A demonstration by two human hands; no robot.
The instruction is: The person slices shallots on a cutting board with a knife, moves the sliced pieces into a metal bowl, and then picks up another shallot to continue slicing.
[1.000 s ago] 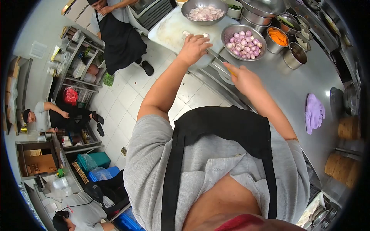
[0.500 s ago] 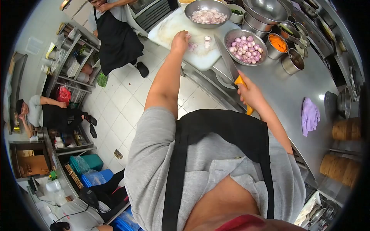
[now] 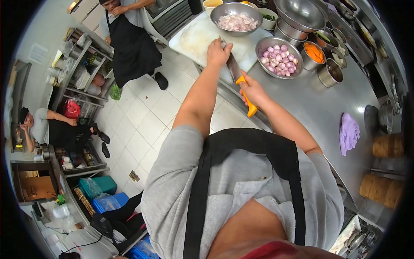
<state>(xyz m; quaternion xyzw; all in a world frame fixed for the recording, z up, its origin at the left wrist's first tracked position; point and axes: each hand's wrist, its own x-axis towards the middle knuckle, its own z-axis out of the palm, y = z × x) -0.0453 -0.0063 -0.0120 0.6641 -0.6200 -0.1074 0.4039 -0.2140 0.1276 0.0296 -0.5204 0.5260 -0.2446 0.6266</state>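
Observation:
On the white cutting board, my left hand is curled over a shallot, which is mostly hidden under the fingers. My right hand is wrapped round the orange handle of a kitchen knife. Its broad blade reaches up to the fingers of my left hand. Just beyond sits a steel bowl of sliced shallots. To the right, a second steel bowl holds whole peeled shallots.
Right of the bowls stand a pot of orange carrot pieces and a steel container. Stacked steel bowls rise behind. A purple glove lies on the steel counter. Two people in aprons, one standing, are to the left.
The knife has swung left from beside the board to my left hand. My left hand has shifted right over the shallot pieces. The view has moved slightly.

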